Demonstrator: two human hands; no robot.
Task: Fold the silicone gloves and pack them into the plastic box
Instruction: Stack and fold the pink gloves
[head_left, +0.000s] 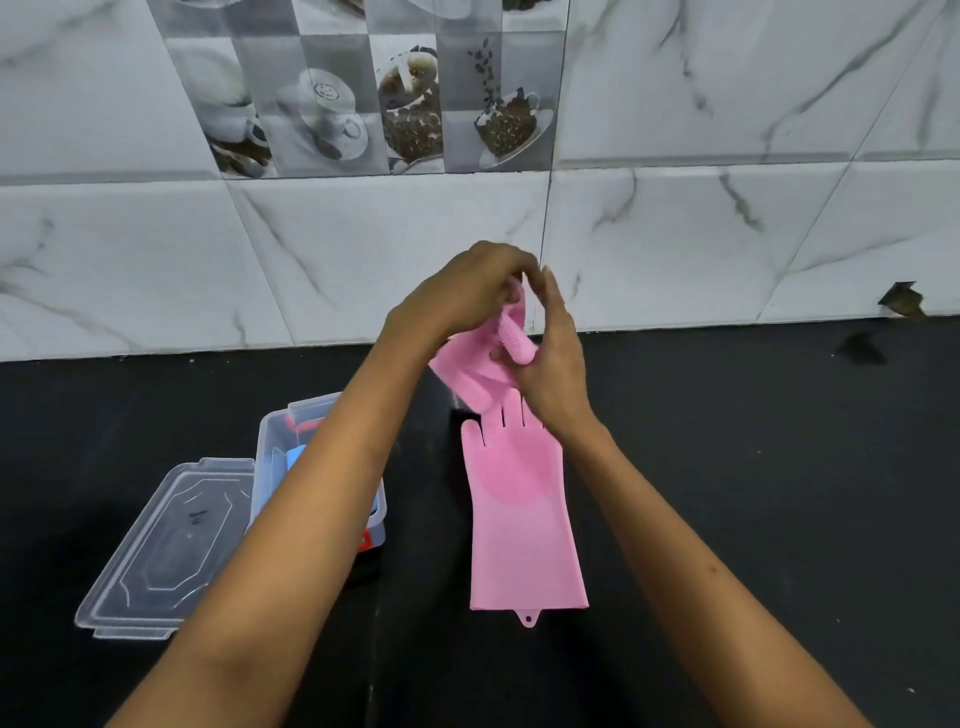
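One pink silicone glove (522, 525) lies flat on the black counter, fingers toward the wall, cuff with a hanging tab toward me. A second pink glove (480, 371) is lifted above it, bunched between both hands. My left hand (462, 291) grips its upper part from the left. My right hand (556, 358) holds it from the right, palm against the bristled fingers. The clear plastic box (270, 431) stands left of the gloves, partly hidden by my left forearm, with blue and red items inside.
The box's clear lid (166, 545) lies flat on the counter, left of the box. A marble-tiled wall (675, 244) rises right behind the counter. A small dark object (901, 299) sits at the wall's base, far right.
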